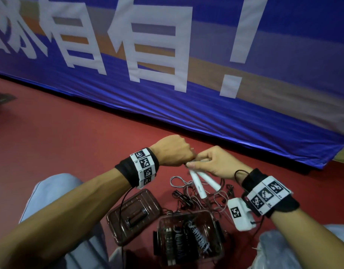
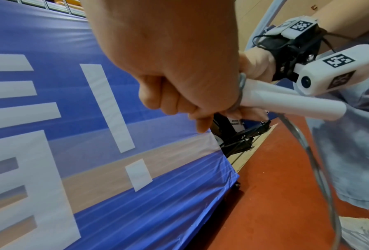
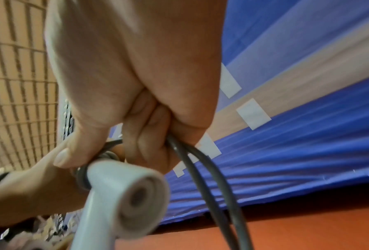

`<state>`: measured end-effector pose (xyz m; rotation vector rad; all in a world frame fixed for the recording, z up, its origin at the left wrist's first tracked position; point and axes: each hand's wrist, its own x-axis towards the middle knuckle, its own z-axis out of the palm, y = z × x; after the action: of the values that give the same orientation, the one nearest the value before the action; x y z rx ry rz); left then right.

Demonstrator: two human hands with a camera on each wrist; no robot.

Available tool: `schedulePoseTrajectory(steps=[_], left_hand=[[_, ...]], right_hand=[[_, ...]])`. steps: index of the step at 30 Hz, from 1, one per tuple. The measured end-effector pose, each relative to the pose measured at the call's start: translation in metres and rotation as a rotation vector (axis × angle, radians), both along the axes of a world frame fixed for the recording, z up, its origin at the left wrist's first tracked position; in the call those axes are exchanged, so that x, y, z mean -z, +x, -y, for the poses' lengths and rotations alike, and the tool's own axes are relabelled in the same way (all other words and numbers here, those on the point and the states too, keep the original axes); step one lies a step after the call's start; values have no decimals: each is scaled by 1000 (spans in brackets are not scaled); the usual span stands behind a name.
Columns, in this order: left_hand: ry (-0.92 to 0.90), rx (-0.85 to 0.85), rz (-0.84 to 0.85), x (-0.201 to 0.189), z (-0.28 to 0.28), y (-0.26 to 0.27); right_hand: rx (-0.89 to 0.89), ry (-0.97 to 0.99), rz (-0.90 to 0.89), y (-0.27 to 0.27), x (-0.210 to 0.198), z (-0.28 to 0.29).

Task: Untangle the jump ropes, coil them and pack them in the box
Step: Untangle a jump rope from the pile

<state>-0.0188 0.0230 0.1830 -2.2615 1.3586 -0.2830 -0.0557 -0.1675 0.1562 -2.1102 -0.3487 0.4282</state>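
Observation:
Above the floor my right hand (image 1: 210,162) grips two white jump rope handles (image 1: 199,184) side by side, their free ends pointing down towards me. My left hand (image 1: 177,153) is a fist at the handles' top, pinching the grey cord (image 2: 240,94), which loops round the handles (image 2: 286,101). In the right wrist view the right hand (image 3: 140,121) also clamps a doubled stretch of cord (image 3: 209,182) beside a handle (image 3: 123,194). A tangle of dark and grey ropes (image 1: 198,198) lies on the floor below. The clear box (image 1: 218,247) near my knees holds several coiled ropes (image 1: 186,239).
The box's clear lid (image 1: 132,214) lies left of the box on the red floor (image 1: 70,142). A blue banner (image 1: 186,84) with white characters runs along the far side. My knees in light trousers (image 1: 56,189) flank the box. A wooden edge (image 2: 254,148) shows past the banner's end.

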Motion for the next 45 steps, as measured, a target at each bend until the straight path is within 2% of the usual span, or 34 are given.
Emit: schedulePoseTrajectory(steps=[4, 6, 10, 13, 16, 18, 21, 23, 25, 29, 32, 35, 42, 45], left_hand=[[-266, 190, 103, -4, -8, 6], [-428, 252, 136, -5, -11, 8], [-640, 288, 158, -3, -13, 8], [-771, 314, 99, -2, -11, 5], [-908, 223, -53, 4, -8, 4], [-980, 126, -173, 5, -7, 1], [-1087, -10, -293, 4, -5, 0], [-1173, -85, -362, 5, -2, -1], [-1252, -180, -455, 5, 3, -2], [-1284, -460, -593, 6, 14, -2], [-1158, -589, -609, 8, 17, -1], [-1068, -696, -643, 11, 17, 1], [-845, -847, -567, 21, 15, 4], [-752, -849, -513, 23, 15, 1]], right_hand=[[-52, 239, -213, -3, -8, -1], [-79, 318, -257, -5, -12, -5], [-133, 445, -320, -6, -21, -4], [-151, 512, -348, -9, -26, -4], [-138, 609, -403, -9, -20, -4], [-68, 703, -475, -10, -15, -5], [-29, 910, -539, -14, -8, -9], [-107, 1016, -517, -15, -7, -12], [-70, 1045, -473, -15, -9, -19], [173, 948, -341, -10, -13, -29], [291, 838, -305, -8, -12, -32], [366, 634, -232, -8, -9, -34], [262, 27, 47, -17, 4, -37], [227, -71, 174, -19, 3, -34]])
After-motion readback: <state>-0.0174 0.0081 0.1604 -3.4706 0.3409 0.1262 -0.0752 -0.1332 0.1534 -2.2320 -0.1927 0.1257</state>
